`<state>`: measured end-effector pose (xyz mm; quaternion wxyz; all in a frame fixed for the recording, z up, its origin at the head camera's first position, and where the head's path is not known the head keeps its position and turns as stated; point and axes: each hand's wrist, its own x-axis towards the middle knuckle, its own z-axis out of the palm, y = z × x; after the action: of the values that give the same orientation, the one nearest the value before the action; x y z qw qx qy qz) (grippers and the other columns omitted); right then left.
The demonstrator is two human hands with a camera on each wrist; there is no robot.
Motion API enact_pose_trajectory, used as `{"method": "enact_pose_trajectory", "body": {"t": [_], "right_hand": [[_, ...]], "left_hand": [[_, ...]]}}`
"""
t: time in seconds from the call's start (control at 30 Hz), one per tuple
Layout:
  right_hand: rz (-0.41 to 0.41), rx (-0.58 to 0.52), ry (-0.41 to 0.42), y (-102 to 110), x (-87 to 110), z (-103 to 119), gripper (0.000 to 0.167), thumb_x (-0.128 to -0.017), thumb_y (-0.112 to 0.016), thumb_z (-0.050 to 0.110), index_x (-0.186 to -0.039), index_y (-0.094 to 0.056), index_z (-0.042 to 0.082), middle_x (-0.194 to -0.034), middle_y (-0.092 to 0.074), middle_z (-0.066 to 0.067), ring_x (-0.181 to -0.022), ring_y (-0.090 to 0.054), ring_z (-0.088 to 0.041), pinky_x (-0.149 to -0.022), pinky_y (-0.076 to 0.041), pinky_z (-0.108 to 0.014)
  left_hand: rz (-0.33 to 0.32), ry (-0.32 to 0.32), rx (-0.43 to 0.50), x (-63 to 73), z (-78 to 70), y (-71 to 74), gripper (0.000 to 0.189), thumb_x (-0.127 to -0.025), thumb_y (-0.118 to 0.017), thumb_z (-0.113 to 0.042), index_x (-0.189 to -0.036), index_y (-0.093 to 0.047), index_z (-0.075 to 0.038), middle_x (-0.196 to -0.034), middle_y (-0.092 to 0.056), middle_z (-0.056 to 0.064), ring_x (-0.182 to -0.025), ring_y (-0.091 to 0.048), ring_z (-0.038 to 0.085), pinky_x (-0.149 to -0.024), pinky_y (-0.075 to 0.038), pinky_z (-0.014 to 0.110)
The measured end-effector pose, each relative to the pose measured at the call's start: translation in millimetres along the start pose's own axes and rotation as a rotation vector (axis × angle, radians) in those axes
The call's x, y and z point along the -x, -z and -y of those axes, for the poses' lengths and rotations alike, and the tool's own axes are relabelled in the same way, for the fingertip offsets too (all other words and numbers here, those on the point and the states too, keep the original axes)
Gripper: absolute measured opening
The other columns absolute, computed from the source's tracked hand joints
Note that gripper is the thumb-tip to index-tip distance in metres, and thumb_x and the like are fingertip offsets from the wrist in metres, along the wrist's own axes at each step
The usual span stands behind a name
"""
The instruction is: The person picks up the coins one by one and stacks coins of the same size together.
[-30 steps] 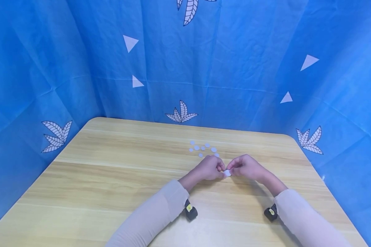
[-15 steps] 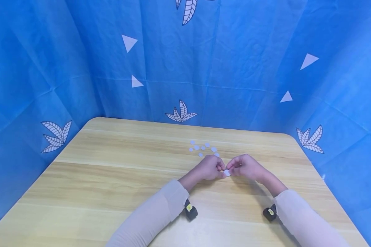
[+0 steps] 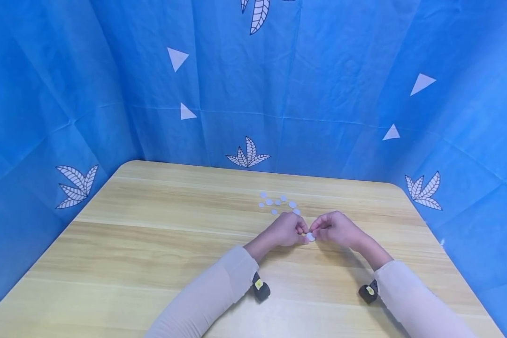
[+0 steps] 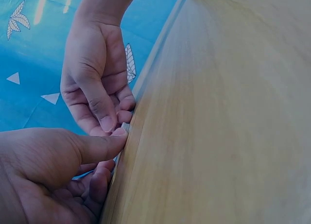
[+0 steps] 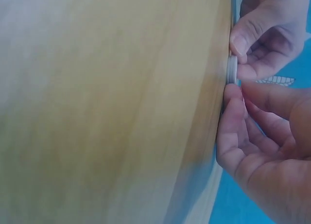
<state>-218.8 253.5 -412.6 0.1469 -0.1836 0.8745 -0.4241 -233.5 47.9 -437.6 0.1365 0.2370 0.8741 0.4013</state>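
Observation:
In the head view a small stack of silver coins point(image 3: 310, 237) sits on the table between two hands. My left hand point(image 3: 285, 230) pinches the stack from the left. From the right, my right hand point(image 3: 335, 228) has its curled fingertips on the opposite edge. The right wrist view shows the stack of coins point(image 5: 232, 69) edge-on, low against the tabletop, with fingertips of both hands touching it. In the left wrist view only a sliver of the coins point(image 4: 125, 127) shows beside the left thumb. Fingers hide the rest.
Several loose silver coins, among them one coin point(image 3: 269, 202), lie flat and scattered just beyond the hands. The wooden table point(image 3: 152, 244) reaches back to a blue curtain point(image 3: 321, 84) with leaf and triangle prints, which hangs on three sides.
Both hands stay in nearly the same place. The fingers shift very slightly around the stack, and the loose coins have not moved.

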Motion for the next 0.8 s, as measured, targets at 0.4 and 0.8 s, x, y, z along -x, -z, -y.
{"method": "enact_pose_trajectory", "body": {"t": [0.4, 0.8], "right_hand": [[0.087, -0.012, 0.023, 6, 3.2, -7, 0.023, -0.088, -0.075, 0.001, -0.110, -0.071, -0.005, -0.100, -0.073, -0.013, -0.094, -0.068, -0.025, -0.079, -0.057, -0.026], [0.055, 0.018, 0.042, 1, 5.2, -12, 0.021, -0.088, -0.079, 0.007, -0.107, -0.073, 0.000, -0.095, -0.072, -0.009, -0.090, -0.066, -0.023, -0.077, -0.057, -0.025]], "left_hand": [[-0.004, -0.018, -0.004, 0.5, 0.2, 0.1, 0.016, -0.082, -0.088, -0.013, -0.090, -0.075, -0.012, -0.078, -0.061, -0.007, -0.074, -0.054, 0.006, -0.067, -0.046, 0.017], [-0.002, -0.007, 0.009, 2.2, -0.3, 0.5, 0.015, -0.082, -0.087, -0.013, -0.091, -0.074, -0.012, -0.080, -0.062, -0.006, -0.076, -0.055, 0.007, -0.069, -0.047, 0.018]]}}
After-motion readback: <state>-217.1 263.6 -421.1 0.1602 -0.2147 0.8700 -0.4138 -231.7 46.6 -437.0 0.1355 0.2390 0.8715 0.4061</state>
